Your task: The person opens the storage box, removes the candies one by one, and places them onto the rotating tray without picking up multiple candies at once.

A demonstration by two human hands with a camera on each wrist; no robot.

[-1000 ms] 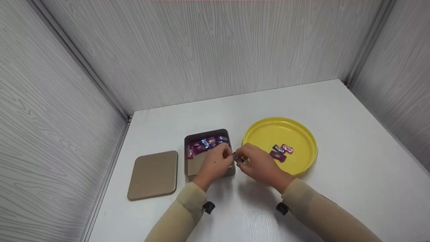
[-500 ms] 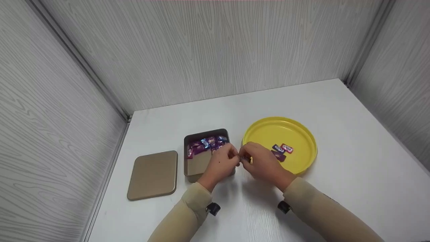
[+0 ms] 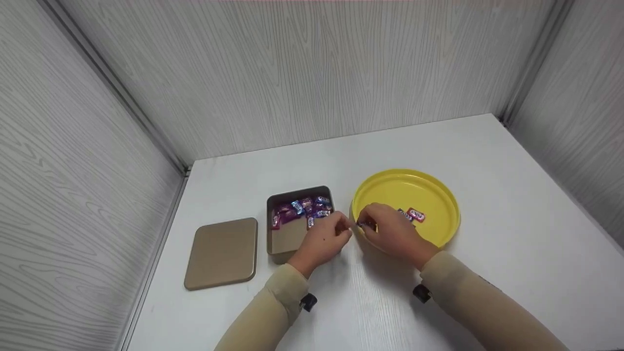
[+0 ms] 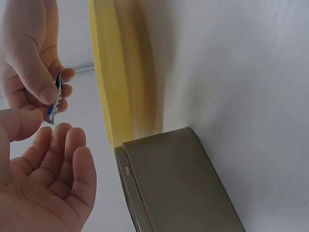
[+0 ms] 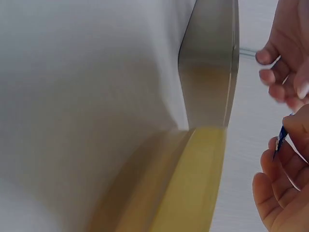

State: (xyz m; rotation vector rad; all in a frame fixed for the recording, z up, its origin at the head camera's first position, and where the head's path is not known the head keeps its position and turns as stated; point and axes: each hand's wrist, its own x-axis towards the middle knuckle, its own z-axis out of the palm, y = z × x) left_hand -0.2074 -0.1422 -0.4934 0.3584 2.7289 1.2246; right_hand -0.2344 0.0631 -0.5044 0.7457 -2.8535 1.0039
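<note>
Pinches 1 small blue-and-silver wrapped candy between the thumb and fingers of the right hand, over the left edge of the round yellow tray. Holds the left hand just beside, near the right wall of the open tin, with thumb and loosely bent fingers apart. Has purple, blue and red wrapped candies in the tin, mostly toward the far side, 1 red-wrapped candy in the tray, and 1 flat brownish lid on the table, left of the tin. Wears beige sleeves.
</note>
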